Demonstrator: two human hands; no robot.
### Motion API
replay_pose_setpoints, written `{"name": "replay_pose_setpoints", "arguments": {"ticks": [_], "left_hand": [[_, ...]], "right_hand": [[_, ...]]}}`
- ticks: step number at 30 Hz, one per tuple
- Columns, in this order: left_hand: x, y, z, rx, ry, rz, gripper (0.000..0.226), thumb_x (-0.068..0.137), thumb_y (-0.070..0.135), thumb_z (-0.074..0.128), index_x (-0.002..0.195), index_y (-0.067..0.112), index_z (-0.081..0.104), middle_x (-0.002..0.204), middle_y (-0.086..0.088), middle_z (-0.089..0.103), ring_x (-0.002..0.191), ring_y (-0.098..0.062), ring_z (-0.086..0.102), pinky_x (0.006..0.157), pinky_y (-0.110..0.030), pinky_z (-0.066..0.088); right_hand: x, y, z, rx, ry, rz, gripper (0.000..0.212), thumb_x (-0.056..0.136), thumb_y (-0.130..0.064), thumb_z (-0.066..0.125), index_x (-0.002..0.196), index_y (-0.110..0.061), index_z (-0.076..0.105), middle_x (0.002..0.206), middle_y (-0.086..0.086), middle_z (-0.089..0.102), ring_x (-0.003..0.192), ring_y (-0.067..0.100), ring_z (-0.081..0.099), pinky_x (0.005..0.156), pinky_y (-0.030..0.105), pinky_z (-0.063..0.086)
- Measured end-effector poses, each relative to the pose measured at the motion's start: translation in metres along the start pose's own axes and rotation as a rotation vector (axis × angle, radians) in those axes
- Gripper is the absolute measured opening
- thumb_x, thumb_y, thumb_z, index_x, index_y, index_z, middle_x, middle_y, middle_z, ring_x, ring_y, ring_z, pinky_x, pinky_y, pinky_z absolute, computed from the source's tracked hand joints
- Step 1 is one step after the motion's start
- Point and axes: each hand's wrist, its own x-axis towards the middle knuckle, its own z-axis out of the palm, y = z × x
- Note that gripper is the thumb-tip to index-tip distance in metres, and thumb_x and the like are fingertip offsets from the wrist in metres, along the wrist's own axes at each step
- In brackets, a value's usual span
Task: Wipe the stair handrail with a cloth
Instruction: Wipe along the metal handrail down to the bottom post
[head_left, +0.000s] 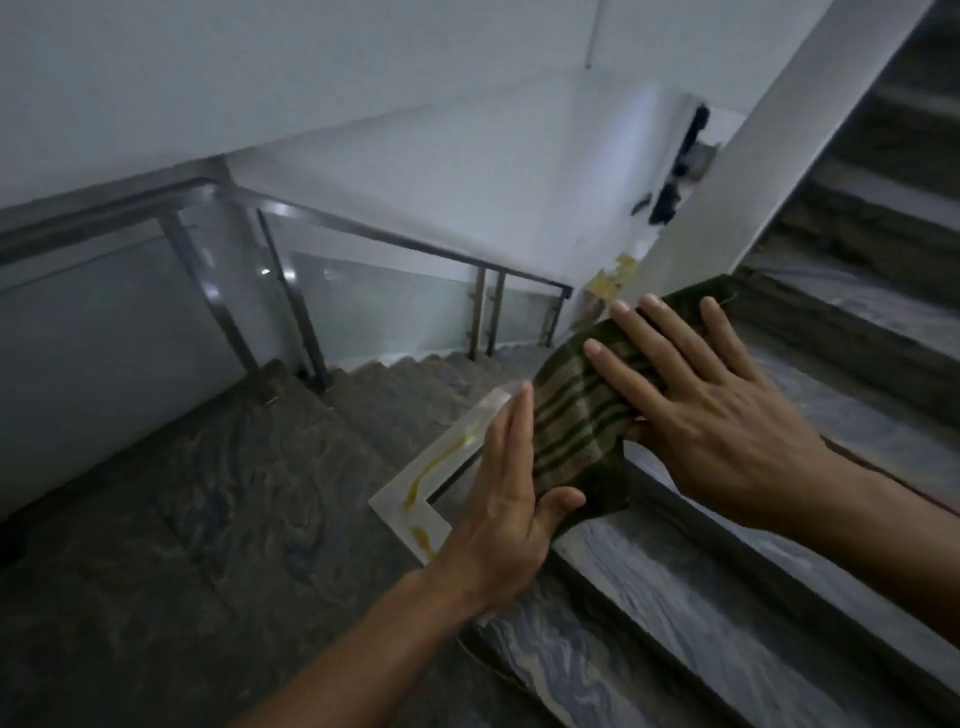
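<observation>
A dark green cloth (571, 421) with pale stripes is stretched between my two hands above the corner of a white ledge (441, 457). My left hand (506, 499) stands flat against the cloth's left edge, with its thumb pressed over the lower corner. My right hand (701, 415) lies spread on top of the cloth, its thumb tucked beneath. The metal stair handrail (363, 234) runs along the far left and down the descending flight, well away from both hands.
Glass panels (389, 306) on metal posts fill the space under the rail. A dark patterned landing (182, 519) lies at lower left. Marble steps (779, 597) climb at right under a white slanted stair beam (753, 156). The ledge has yellow stains.
</observation>
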Motion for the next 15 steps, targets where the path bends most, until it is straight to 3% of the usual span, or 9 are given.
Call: {"name": "replay_pose_setpoints", "arguments": {"ticks": [2, 3, 4, 6, 8, 12, 15], "left_hand": [[0.003, -0.007, -0.010, -0.003, -0.089, 0.046, 0.077, 0.090, 0.055, 0.039, 0.140, 0.049, -0.021, 0.149, 0.026, -0.006, 0.137, 0.016, -0.007, 0.108, -0.004, 0.004], [0.006, -0.010, -0.014, -0.007, -0.126, 0.067, 0.079, 0.091, 0.049, 0.042, 0.140, 0.048, -0.020, 0.149, 0.024, -0.006, 0.134, 0.020, -0.010, 0.106, -0.001, 0.002], [0.008, -0.013, -0.017, -0.017, -0.159, 0.086, 0.079, 0.091, 0.045, 0.043, 0.142, 0.046, -0.018, 0.152, 0.020, -0.006, 0.136, 0.017, -0.009, 0.110, -0.006, 0.003], [0.011, -0.018, -0.025, -0.045, -0.214, 0.125, 0.077, 0.092, 0.036, 0.044, 0.147, 0.035, -0.010, 0.160, 0.007, 0.000, 0.145, -0.002, 0.001, 0.120, -0.028, 0.014], [0.014, -0.024, -0.033, -0.088, -0.264, 0.163, 0.074, 0.093, 0.023, 0.046, 0.151, 0.023, -0.001, 0.160, -0.002, 0.010, 0.146, -0.013, 0.013, 0.119, -0.041, 0.024], [0.016, -0.033, -0.042, -0.166, -0.309, 0.222, 0.073, 0.093, 0.006, 0.047, 0.151, 0.015, 0.005, 0.158, -0.007, 0.021, 0.145, -0.017, 0.023, 0.114, -0.043, 0.031], [0.019, -0.040, -0.043, -0.203, -0.315, 0.288, 0.073, 0.092, 0.002, 0.047, 0.151, 0.012, 0.006, 0.157, -0.009, 0.024, 0.144, -0.017, 0.026, 0.115, -0.035, 0.032]], "right_hand": [[-0.007, -0.016, 0.002, 0.035, -0.043, 0.105, 0.064, 0.095, -0.048, 0.024, 0.151, -0.029, -0.003, 0.160, 0.011, -0.005, 0.147, 0.027, -0.014, 0.120, 0.051, 0.001], [-0.009, -0.024, 0.001, 0.051, -0.061, 0.153, 0.065, 0.096, -0.047, 0.024, 0.150, -0.030, -0.006, 0.160, 0.010, -0.010, 0.147, 0.026, -0.017, 0.120, 0.049, 0.002], [-0.011, -0.031, -0.001, 0.063, -0.076, 0.189, 0.064, 0.097, -0.046, 0.025, 0.150, -0.030, -0.007, 0.160, 0.009, -0.013, 0.146, 0.024, -0.019, 0.119, 0.047, 0.002], [-0.014, -0.046, -0.007, 0.094, -0.101, 0.252, 0.063, 0.098, -0.042, 0.027, 0.150, -0.030, -0.007, 0.159, 0.007, -0.015, 0.145, 0.022, -0.022, 0.116, 0.042, 0.000], [-0.017, -0.061, -0.011, 0.144, -0.105, 0.313, 0.065, 0.096, -0.040, 0.029, 0.150, -0.029, -0.005, 0.159, 0.007, -0.016, 0.145, 0.023, -0.021, 0.117, 0.040, 0.002], [-0.024, -0.096, -0.009, 0.291, -0.113, 0.463, 0.074, 0.099, -0.024, 0.038, 0.146, -0.035, -0.017, 0.156, 0.000, -0.029, 0.144, 0.019, -0.025, 0.119, 0.043, 0.022], [-0.026, -0.121, -0.007, 0.472, -0.031, 0.552, 0.075, 0.099, -0.019, 0.039, 0.147, -0.037, -0.015, 0.154, -0.010, -0.034, 0.145, 0.011, -0.012, 0.113, 0.036, 0.034]]}}
